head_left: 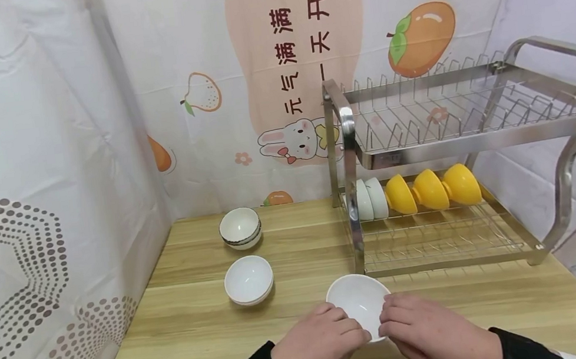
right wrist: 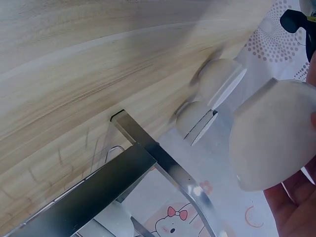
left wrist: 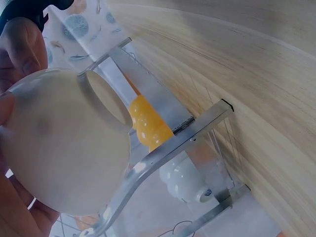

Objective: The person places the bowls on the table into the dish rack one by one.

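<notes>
My left hand [head_left: 320, 344] and right hand [head_left: 428, 329] grip a plain white bowl [head_left: 355, 299] from both sides, fingers over its near rim. In the left wrist view, the bowl's pale outside [left wrist: 64, 143] and foot ring show, with left fingers [left wrist: 19, 202] curled at its edge. From the right wrist, the bowl [right wrist: 271, 133] appears held above the wooden table, right fingers [right wrist: 296, 197] against its side. Left of it in the head view stands a white bowl [head_left: 248, 280], and behind that a stack of dark-rimmed white bowls [head_left: 240, 227].
A two-tier metal dish rack [head_left: 452, 264] stands at the right, its near left post close beyond the held bowl. On its lower tier, white bowls [head_left: 370, 198] and yellow bowls [head_left: 430, 190] stand on edge in a row. Printed cloth [head_left: 199, 148] hangs behind the wooden table [head_left: 179, 346].
</notes>
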{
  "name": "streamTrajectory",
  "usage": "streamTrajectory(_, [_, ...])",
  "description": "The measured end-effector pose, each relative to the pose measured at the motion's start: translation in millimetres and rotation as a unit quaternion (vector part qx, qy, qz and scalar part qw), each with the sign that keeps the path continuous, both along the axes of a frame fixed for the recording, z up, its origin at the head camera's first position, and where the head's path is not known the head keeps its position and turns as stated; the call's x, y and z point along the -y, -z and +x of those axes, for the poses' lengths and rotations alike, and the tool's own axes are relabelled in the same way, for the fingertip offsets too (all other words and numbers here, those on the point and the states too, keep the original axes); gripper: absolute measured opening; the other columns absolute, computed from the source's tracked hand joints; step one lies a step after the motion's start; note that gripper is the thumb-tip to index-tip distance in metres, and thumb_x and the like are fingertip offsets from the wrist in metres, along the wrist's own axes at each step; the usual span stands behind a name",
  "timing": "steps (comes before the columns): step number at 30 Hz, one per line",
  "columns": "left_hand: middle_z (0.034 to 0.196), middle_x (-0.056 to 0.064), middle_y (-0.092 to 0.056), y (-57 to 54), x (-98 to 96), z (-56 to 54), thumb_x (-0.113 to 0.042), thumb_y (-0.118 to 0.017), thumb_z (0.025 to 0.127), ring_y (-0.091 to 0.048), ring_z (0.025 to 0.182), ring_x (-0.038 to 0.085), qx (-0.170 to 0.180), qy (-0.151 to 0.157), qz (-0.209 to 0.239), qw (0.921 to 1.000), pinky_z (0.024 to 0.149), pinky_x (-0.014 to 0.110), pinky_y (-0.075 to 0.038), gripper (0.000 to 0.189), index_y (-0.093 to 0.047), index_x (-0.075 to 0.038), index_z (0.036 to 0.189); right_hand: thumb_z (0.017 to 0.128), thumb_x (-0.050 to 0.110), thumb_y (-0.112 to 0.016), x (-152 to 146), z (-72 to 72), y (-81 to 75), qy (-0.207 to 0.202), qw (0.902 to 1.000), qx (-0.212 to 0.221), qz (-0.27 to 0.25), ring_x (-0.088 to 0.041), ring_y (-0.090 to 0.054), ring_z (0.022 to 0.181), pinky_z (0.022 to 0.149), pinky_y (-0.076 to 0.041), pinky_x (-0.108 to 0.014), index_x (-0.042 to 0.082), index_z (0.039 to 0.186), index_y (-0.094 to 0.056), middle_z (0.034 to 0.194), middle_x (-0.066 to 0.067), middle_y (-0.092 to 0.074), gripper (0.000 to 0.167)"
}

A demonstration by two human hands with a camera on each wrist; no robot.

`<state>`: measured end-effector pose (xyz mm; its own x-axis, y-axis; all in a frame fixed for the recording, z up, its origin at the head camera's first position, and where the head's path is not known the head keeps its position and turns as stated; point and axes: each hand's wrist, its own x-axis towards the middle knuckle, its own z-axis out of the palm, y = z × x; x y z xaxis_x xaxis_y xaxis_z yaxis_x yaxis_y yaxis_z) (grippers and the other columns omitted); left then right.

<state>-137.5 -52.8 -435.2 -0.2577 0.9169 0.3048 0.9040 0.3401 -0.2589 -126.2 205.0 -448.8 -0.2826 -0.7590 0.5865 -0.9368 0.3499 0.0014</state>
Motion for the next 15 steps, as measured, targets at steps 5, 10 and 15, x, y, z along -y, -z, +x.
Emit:
streamTrajectory(5, [0.092,-0.019,-0.059,-0.3,-2.1,-1.6,-0.028,-0.065,0.092,-0.052,0.089,0.004,-0.003,-0.001,-0.001,1.0,0.084,0.02,-0.04,0.012,-0.063,-0.029,0.104,0.104,0.019,-0.038,-2,1.8,2.7,0.023,0.9996,-0.009,0.016,-0.012,-0.058,0.101,0.094,-0.045,-0.029,0.018,0.103,-0.064,0.101,0.014,-0.059,0.026])
streamTrajectory(10, [0.095,-0.018,-0.06,-1.0,-6.7,-4.6,-0.026,-0.064,0.095,-0.053,0.093,0.004,0.01,-0.003,0.007,0.9999,0.088,0.021,-0.041,0.013,-0.064,-0.027,0.108,0.108,0.022,-0.034,-7,2.2,4.9,0.046,0.9989,-0.012,0.001,-0.013,-0.061,0.103,0.102,-0.044,-0.027,0.016,0.103,-0.065,0.104,0.012,-0.062,0.031])
streamTrajectory(15, [0.114,-0.01,-0.062,-0.2,-14.0,-8.7,-0.029,-0.062,0.096,-0.054,0.112,0.009,0.03,-0.013,0.054,0.998,0.106,0.027,-0.037,0.025,-0.064,-0.023,0.12,0.108,0.023,-0.035,-15,1.3,4.3,0.07,0.9971,0.009,-0.031,-0.011,-0.06,0.101,0.109,-0.037,-0.023,0.016,0.104,-0.063,0.106,0.01,-0.06,0.029])
